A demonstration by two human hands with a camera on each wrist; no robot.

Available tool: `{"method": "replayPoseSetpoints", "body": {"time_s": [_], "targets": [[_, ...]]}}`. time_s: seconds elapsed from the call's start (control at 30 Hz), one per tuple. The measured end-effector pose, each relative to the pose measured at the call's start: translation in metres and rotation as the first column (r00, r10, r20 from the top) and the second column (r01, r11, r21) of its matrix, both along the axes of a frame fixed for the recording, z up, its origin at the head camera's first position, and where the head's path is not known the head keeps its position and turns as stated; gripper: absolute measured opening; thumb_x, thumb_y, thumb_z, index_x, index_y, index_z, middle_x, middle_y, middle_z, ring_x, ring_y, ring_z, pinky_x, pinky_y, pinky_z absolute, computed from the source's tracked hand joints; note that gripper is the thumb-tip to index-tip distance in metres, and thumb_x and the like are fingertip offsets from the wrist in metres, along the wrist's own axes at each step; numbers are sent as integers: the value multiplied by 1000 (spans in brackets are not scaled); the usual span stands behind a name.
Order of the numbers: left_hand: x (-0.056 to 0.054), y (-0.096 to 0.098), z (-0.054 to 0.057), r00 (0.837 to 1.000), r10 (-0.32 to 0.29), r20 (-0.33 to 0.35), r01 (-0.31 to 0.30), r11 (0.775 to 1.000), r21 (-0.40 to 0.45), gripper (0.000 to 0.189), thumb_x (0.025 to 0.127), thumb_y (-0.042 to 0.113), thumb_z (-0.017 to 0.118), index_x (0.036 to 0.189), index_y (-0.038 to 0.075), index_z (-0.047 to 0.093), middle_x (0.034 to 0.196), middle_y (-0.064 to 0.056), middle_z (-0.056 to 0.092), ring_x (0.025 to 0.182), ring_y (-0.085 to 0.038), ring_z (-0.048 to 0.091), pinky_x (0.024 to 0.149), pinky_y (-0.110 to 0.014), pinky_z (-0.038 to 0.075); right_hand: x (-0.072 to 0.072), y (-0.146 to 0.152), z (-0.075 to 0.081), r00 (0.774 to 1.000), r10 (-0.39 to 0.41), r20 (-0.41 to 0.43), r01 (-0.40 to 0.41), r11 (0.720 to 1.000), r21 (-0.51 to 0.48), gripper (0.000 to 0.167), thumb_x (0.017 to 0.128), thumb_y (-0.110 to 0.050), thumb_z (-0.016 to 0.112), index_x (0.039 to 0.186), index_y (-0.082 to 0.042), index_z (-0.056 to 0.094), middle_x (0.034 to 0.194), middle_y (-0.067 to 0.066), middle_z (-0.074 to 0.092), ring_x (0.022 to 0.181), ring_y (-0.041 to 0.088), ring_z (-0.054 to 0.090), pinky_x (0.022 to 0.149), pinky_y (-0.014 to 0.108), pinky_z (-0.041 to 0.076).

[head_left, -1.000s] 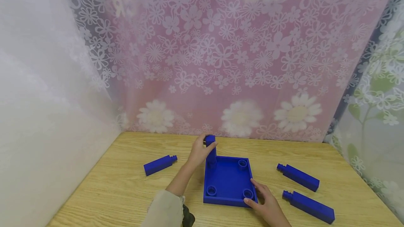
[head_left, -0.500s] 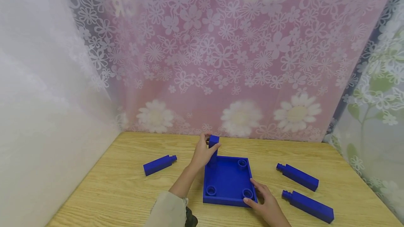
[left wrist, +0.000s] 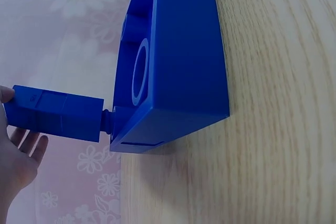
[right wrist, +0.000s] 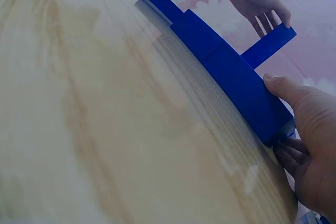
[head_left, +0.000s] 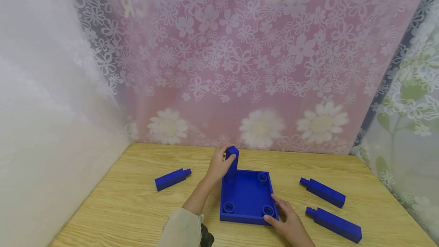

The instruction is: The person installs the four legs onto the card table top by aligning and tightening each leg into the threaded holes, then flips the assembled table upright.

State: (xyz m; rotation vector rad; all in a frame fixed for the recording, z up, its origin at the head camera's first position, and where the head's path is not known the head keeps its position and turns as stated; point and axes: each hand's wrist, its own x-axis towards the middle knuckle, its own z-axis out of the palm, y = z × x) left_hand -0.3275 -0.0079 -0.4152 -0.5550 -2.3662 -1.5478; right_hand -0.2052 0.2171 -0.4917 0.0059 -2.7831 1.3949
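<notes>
In the head view my left hand (head_left: pixel 217 167) grips the top of a blue square-sided leg (head_left: pixel 233 165), which stands upright at the far left corner of a shallow blue square tray (head_left: pixel 245 195). The left wrist view has the narrow grooved end of the leg (left wrist: pixel 63 113) at the corner socket of the tray (left wrist: pixel 184 51); how deep it sits I cannot tell. My right hand (head_left: pixel 289 220) holds the tray's near right corner, thumb on the rim. In the right wrist view its fingers are partly hidden behind the tray (right wrist: pixel 226 72). Ring sockets show at the other corners.
On the wooden table (head_left: pixel 120 209) lies one loose blue leg (head_left: pixel 171 179) at left. Two more, a farther leg (head_left: pixel 324 192) and a nearer leg (head_left: pixel 336 224), lie to the right. A pink flowered curtain (head_left: pixel 219 68) hangs behind the table.
The leg in my left hand has turned about its length, and its top has shifted slightly right. My left fingers have changed position around it. The right hand and tray keep their places.
</notes>
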Motion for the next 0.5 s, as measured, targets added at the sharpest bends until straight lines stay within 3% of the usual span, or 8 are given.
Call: {"method": "replayPoseSetpoints", "body": {"time_s": [0.2,0.4,0.5], "targets": [[-2,0,2,1000,-13,19,14,999,-44,33,96,15,45,127,11,53,118,-7,48,101,-20,49,82,-35,45,0,0,0,1000,1,4,-1,1000,-8,79,77,-43,71,139,-5,40,133,24,39,119,42,41,94,54,35],[-3,2,1,1000,3,25,-2,1000,-31,40,91,35,58,123,13,55,116,-5,49,97,-21,52,73,-30,49,0,0,0,1000,3,10,-3,1000,2,79,77,-44,70,139,-5,39,133,24,38,120,43,40,94,55,34],[-4,3,-1,1000,28,12,-28,999,-26,39,89,35,61,122,14,56,114,-6,51,96,-22,54,71,-30,50,0,0,0,1000,3,9,-3,1000,6,79,78,-45,70,139,-5,39,133,24,38,119,43,40,94,55,34]]}}
